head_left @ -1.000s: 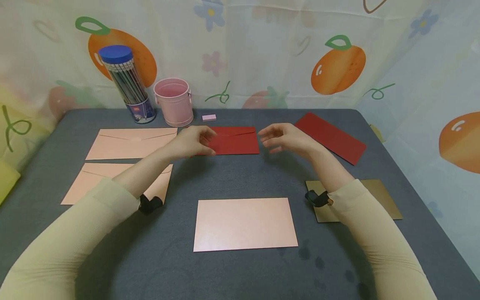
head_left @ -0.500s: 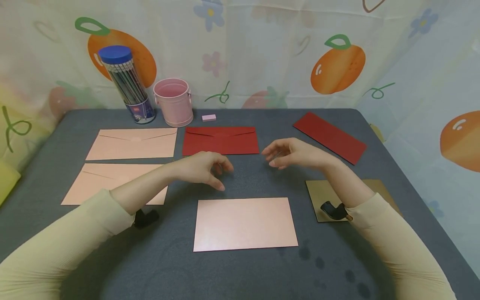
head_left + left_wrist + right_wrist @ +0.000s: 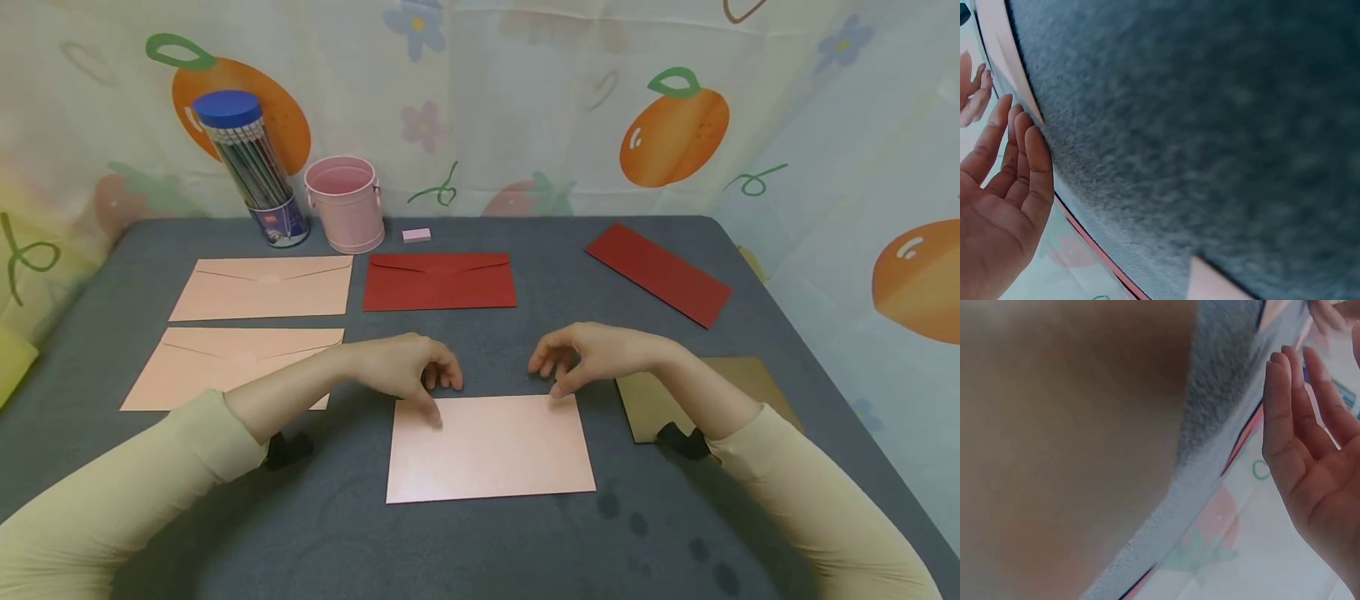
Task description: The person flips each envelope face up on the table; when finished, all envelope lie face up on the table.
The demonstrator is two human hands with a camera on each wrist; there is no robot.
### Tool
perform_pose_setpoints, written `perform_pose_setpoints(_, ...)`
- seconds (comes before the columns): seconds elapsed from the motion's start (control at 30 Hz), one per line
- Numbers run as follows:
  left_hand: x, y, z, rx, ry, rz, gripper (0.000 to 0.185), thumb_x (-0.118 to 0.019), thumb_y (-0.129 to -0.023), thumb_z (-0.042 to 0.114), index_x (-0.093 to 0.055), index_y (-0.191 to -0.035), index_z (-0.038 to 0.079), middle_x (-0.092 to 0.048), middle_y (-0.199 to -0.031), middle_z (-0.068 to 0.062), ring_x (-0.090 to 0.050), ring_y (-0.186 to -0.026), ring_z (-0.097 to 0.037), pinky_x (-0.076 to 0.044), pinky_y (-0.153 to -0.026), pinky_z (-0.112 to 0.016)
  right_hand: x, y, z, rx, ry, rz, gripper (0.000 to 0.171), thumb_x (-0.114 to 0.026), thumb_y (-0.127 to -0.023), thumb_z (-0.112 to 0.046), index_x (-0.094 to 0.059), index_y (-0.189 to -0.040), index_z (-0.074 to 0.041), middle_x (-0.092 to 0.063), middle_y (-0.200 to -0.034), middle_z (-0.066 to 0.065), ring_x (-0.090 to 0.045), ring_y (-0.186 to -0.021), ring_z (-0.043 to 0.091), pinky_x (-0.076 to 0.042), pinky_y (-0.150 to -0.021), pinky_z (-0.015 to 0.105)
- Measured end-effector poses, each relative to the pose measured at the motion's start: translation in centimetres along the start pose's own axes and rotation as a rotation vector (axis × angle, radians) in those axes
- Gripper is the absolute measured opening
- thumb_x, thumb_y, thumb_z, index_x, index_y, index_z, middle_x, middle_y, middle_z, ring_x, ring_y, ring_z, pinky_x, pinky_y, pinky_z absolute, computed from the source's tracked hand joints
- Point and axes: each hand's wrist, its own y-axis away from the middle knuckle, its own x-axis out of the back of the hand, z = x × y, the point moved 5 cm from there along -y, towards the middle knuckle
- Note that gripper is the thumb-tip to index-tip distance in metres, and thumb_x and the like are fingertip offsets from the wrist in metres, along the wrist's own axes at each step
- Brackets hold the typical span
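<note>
A pale pink card (image 3: 491, 450) lies flat on the grey table (image 3: 480, 542) in front of me. My left hand (image 3: 429, 377) hovers at the card's far left corner, fingers loosely curled, thumb tip touching the card's edge. My right hand (image 3: 564, 363) is at the far right corner in the same way, thumb down on the edge. Neither hand holds anything. In the left wrist view the left hand (image 3: 1004, 206) shows nearly straight fingers beside the grey mat (image 3: 1210, 125). In the right wrist view the right hand (image 3: 1316, 462) is likewise open.
A red envelope (image 3: 439, 282) lies beyond the hands, a red card (image 3: 658, 272) at the far right, and an olive card (image 3: 645, 404) under my right forearm. Two pink envelopes (image 3: 262, 287) (image 3: 217, 367) lie left. A pencil tube (image 3: 251, 167), pink bucket (image 3: 345, 204) and eraser (image 3: 416, 235) stand at the back.
Both hands have drawn back from the red envelope toward me and come down onto the far corners of the pink card. The red envelope stays flat where it was.
</note>
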Motion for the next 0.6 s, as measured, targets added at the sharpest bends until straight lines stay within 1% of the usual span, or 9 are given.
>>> perform_pose_setpoints(0.17,-0.2,0.5,-0.3,0.018,-0.002,0.001,0.040,-0.088,-0.073,0.025,-0.068,-0.105,0.011,-0.061,-0.095,-0.004,-0.053,-0.078,-0.010,-0.046,-0.072,-0.023,-0.8,0.0,0.4,-0.013,0.050,-0.009,0.041,-0.080,-0.082,-0.024,-0.065,-0.119,-0.016,-0.067,-0.112,0.001,-0.061,-0.099,0.015,-0.053,-0.087,0.028)
perform_pose_setpoints(0.3,-0.3,0.6,-0.5,0.022,-0.010,0.010,0.039,-0.089,-0.071,0.024,-0.067,-0.100,0.012,-0.059,-0.094,-0.004,-0.052,-0.079,-0.012,-0.045,-0.071,-0.023,-0.9,0.3,0.7,-0.029,0.068,0.009,0.043,-0.084,-0.077,-0.024,-0.066,-0.115,-0.017,-0.066,-0.104,0.000,-0.060,-0.096,0.016,-0.052,-0.081,0.025)
perform_pose_setpoints(0.4,-0.4,0.7,-0.5,0.027,-0.025,0.014,0.039,-0.090,-0.069,0.024,-0.066,-0.098,0.012,-0.058,-0.091,-0.003,-0.052,-0.081,-0.014,-0.044,-0.072,-0.024,-1.1,0.4,0.9,-0.022,0.085,0.026,0.044,-0.086,-0.075,-0.027,-0.066,-0.112,-0.015,-0.064,-0.099,0.003,-0.058,-0.092,0.017,-0.051,-0.077,0.025)
perform_pose_setpoints(0.6,-0.6,0.6,-0.4,0.015,-0.071,0.029,0.039,-0.091,-0.066,0.022,-0.064,-0.093,0.012,-0.055,-0.087,-0.003,-0.050,-0.081,-0.013,-0.043,-0.072,-0.023,-1.4,0.3,1.1,-0.028,0.121,0.053,0.047,-0.090,-0.070,-0.029,-0.065,-0.107,-0.015,-0.062,-0.094,0.004,-0.055,-0.087,0.016,-0.049,-0.076,0.026)
